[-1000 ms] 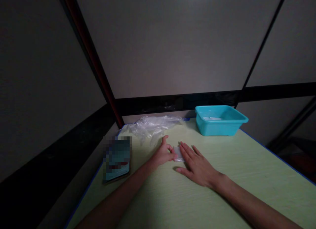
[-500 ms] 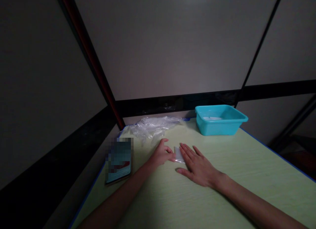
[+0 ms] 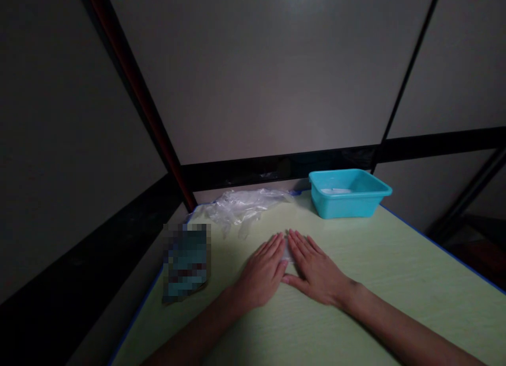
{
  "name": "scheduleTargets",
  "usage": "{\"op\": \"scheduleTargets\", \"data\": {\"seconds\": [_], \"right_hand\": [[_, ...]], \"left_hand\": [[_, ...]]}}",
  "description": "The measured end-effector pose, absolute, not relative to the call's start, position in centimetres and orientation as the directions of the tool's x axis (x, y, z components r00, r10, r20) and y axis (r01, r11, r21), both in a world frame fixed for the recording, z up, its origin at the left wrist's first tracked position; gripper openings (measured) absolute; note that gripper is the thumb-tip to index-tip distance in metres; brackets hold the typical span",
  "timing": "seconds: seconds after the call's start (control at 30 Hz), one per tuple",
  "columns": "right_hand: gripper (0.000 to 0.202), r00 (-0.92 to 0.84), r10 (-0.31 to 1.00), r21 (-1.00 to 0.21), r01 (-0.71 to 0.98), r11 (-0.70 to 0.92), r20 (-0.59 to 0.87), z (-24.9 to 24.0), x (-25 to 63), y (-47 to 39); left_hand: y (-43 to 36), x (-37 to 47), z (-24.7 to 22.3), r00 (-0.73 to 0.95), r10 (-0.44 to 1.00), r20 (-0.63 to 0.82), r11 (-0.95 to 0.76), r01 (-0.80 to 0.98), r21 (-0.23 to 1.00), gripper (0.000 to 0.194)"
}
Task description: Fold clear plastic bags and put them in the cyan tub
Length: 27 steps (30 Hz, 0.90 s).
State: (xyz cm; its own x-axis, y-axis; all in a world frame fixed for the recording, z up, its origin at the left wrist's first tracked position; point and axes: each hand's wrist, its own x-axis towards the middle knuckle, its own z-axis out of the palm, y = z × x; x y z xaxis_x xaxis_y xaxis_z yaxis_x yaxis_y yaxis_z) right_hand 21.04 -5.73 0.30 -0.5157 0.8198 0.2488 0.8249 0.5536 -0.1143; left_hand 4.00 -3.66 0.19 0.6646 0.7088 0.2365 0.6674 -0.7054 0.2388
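Both your hands were open and laid palm-down on the desk (image 3: 399, 266), fingers extended and gripping nothing. Your left hand (image 3: 261, 275) came in from the left, fingers pointing away from you and slightly right; your right hand (image 3: 318, 271) mirrored it. The small clear plastic sheet (image 3: 288, 255) lay flat on the desk between them, its middle visible and its side edges covered by your fingers. Your thumbs were close together just below the sheet; whether they touched, you could not tell from this view.

Surroundings: crumpled clear plastic (image 3: 241, 204) lay at the far edge of the desk, beyond your left hand and apart from it. A turquoise basin (image 3: 343, 205) stood upright at the far right, well apart from your right hand, with a white item (image 3: 335, 191) inside, too small to identify. At the left edge, near your left forearm, was a flat object (image 3: 187, 268), blurred out by pixelation. Behind the desk rose a grey panel (image 3: 272, 87). Lighting was dim.
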Motion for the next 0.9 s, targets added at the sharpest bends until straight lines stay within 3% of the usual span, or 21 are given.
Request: {"op": "scheduleTargets", "data": {"seconds": [0.23,0.9], "right_hand": [[0.079,-0.518,0.811,-0.125,0.817,0.563,0.271,-0.35,21.14,-5.70],[0.080,-0.541,0.800,-0.155,0.794,0.587,0.260,0.36,21.65,-5.72]], "left_hand": [[-3.77,3.75,0.32,0.684,0.708,0.176,-0.704,0.702,0.109,0.049],[-3.73,3.68,0.35,0.682,0.710,0.177,-0.703,0.699,0.130,0.059]]}}
